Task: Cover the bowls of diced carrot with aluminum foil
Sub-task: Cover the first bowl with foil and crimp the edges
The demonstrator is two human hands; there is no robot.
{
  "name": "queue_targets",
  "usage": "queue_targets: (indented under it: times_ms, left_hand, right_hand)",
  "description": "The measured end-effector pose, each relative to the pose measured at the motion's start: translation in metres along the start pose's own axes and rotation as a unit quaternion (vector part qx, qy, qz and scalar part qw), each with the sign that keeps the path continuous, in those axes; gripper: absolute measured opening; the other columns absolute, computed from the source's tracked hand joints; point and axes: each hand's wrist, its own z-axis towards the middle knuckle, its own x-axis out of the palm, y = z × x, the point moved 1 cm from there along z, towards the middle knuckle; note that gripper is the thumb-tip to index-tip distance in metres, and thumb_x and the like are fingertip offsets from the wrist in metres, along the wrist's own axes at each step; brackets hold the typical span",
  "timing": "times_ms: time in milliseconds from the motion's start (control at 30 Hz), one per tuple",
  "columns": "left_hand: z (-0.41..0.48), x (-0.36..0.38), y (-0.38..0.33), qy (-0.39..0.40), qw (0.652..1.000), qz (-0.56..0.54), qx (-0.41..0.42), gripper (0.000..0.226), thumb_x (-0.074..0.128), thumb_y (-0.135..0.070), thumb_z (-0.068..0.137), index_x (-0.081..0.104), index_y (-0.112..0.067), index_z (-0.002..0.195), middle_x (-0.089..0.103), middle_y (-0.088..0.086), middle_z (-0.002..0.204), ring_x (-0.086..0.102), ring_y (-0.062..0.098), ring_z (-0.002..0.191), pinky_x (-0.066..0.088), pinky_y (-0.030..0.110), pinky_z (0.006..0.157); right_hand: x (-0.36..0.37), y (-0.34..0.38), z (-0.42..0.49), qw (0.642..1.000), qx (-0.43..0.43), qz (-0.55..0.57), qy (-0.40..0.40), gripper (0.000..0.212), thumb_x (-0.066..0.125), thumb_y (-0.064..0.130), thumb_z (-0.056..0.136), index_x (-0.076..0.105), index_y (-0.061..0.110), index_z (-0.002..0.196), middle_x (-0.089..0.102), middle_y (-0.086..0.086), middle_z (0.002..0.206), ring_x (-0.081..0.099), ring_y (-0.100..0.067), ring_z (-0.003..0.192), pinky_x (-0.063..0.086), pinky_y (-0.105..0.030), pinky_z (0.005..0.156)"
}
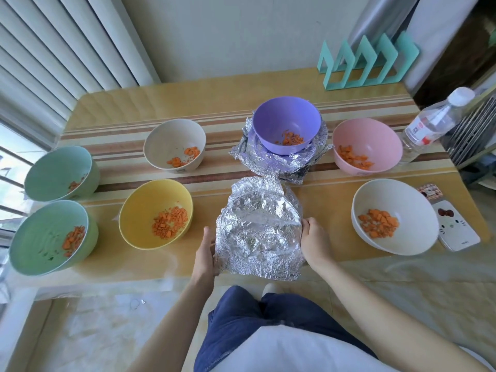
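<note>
A bowl wrapped in crinkled aluminum foil (259, 232) stands at the table's near edge, its contents hidden. My left hand (206, 251) presses flat against the foil's left side. My right hand (314, 241) curls round its right rim, pinching the foil. Behind it a purple bowl (287, 127) of diced carrot sits on crumpled foil sheets (279, 163). Uncovered bowls of carrot stand around: yellow (154, 216), beige (174, 145), two green (60, 173) (51, 234), pink (366, 145), white (393, 216).
A clear plastic water bottle (432, 122) stands at the right by the pink bowl. A white cartoon-cat case (456, 229) lies beside the white bowl. A teal rack (367, 63) stands at the back right. My legs are below the table's near edge.
</note>
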Motion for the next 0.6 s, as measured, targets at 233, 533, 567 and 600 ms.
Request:
queue_targets:
  times_ms: [233, 533, 567, 600]
  left_hand:
    - [-0.005, -0.007, -0.01, 0.061, 0.997, -0.004, 0.038, 0.058, 0.078, -0.016, 0.07, 0.05, -0.013, 0.121, 0.063, 0.011, 0.116, 0.062, 0.029, 0.101, 0.05, 0.039, 0.077]
    - [0.001, -0.004, -0.042, 0.079, 0.989, 0.07, 0.108, 0.042, 0.074, -0.004, 0.075, 0.058, -0.013, 0.113, 0.07, 0.009, 0.102, 0.067, 0.03, 0.087, 0.054, 0.041, 0.079]
    - [0.002, -0.004, -0.045, 0.086, 0.986, 0.089, 0.113, 0.041, 0.074, -0.003, 0.075, 0.058, -0.012, 0.112, 0.07, 0.01, 0.102, 0.067, 0.03, 0.088, 0.055, 0.041, 0.079]
    - [0.002, -0.005, -0.049, 0.091, 0.983, 0.106, 0.117, 0.04, 0.074, -0.003, 0.074, 0.059, -0.013, 0.11, 0.07, 0.01, 0.102, 0.068, 0.029, 0.088, 0.055, 0.04, 0.077]
  right_hand:
    - [-0.003, -0.004, 0.001, 0.999, 0.005, 0.034, 0.022, 0.031, 0.029, 0.022, 0.103, 0.051, 0.005, 0.089, 0.049, -0.006, 0.065, 0.045, -0.02, 0.054, 0.031, -0.021, 0.045]
    - [-0.036, 0.04, 0.031, 0.993, -0.094, -0.075, 0.008, 0.056, 0.031, 0.045, 0.099, 0.033, 0.007, 0.14, 0.041, -0.009, 0.142, 0.04, -0.024, 0.129, 0.033, -0.033, 0.102]
    - [-0.036, 0.044, 0.037, 0.992, -0.097, -0.076, 0.027, 0.059, 0.032, 0.047, 0.098, 0.032, 0.008, 0.141, 0.039, -0.009, 0.144, 0.038, -0.024, 0.131, 0.032, -0.036, 0.106]
    - [-0.034, 0.048, 0.041, 0.993, -0.09, -0.07, 0.041, 0.061, 0.033, 0.051, 0.097, 0.033, 0.009, 0.141, 0.041, -0.008, 0.142, 0.04, -0.024, 0.129, 0.034, -0.039, 0.106]
